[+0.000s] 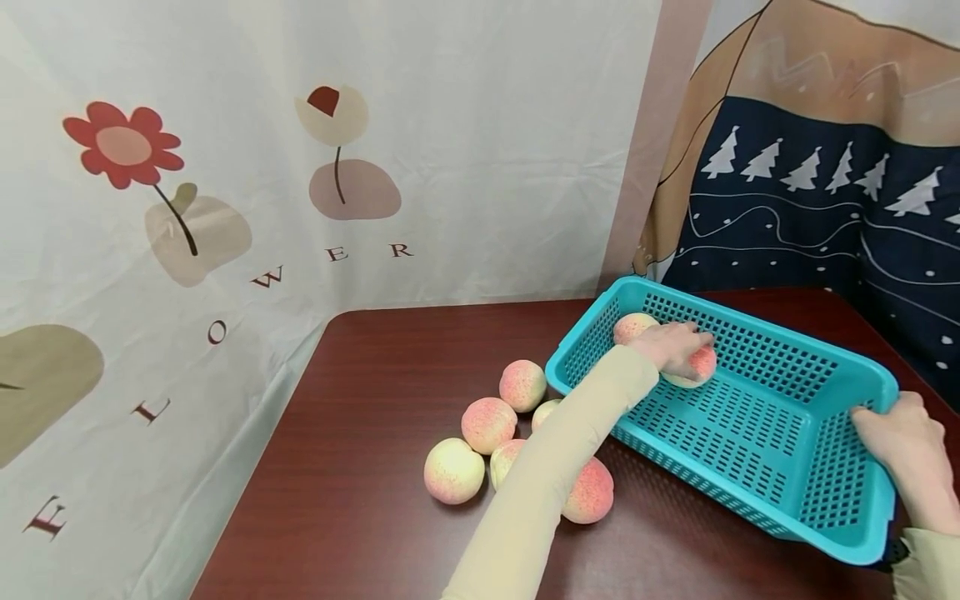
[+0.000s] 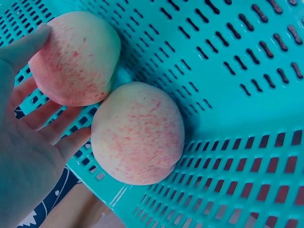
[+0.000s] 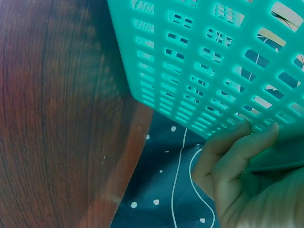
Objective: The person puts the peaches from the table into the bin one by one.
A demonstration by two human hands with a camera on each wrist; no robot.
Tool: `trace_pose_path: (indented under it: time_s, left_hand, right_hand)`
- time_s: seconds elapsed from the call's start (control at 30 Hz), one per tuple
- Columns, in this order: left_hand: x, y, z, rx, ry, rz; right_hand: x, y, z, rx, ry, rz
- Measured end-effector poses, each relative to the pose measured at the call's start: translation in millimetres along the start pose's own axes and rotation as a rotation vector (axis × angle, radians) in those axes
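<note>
From where I stand, the left hand is reaching down inside the turquoise basket, thumb on one side of a peach and fingers round the other, seemingly gripping it. Right against that fruit sits a second peach, untouched by the thumb. Over at the basket's far end, the right hand has its fingers curled over the rim, holding it. Outside, on the dark wooden surface, loose peaches lie clustered beside the basket, partly behind the sleeve. As I judge it, the filling is at an early stage: two peaches in, most still out. My count: one basket, two peaches inside, six showing outside; the arm may hide more.
</note>
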State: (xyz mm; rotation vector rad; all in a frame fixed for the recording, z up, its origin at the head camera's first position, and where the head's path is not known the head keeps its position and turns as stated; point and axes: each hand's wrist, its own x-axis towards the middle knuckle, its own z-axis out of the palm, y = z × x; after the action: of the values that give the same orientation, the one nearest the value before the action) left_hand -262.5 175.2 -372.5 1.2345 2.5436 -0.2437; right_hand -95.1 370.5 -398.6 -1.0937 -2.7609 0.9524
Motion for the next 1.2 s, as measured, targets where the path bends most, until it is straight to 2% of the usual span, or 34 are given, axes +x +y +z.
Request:
trace_pose_path:
  time_s: [0.43, 0.6, 0.7, 0.93, 1.2]
  left_hand:
    - [-3.2, 7.2, -8.2, -0.003, -0.053, -0.020]
    - [-9.0, 8.6, -18.2, 0.009, -0.056, -0.019]
    - [-15.7, 7.4, -27.1, 0.006, -0.034, -0.024]
    - [-36.8, -2.1, -40.4, -0.114, 0.033, -0.053]
    - [-68.3, -22.3, -43.3, -0.169, 0.178, 0.008]
  right_hand:
    - [-0.3, 0.3, -2.1, -0.007, -0.009, 0.022]
    - [3.4, 2.1, -1.5, -0.018, -0.004, 0.029]
    - [5.7, 2.6, -1.5, -0.016, 0.004, 0.031]
    - [7.6, 3.7, -1.7, -0.015, 0.022, 0.031]
    - [7.7, 4.5, 0.1, -0.020, 0.012, 0.034]
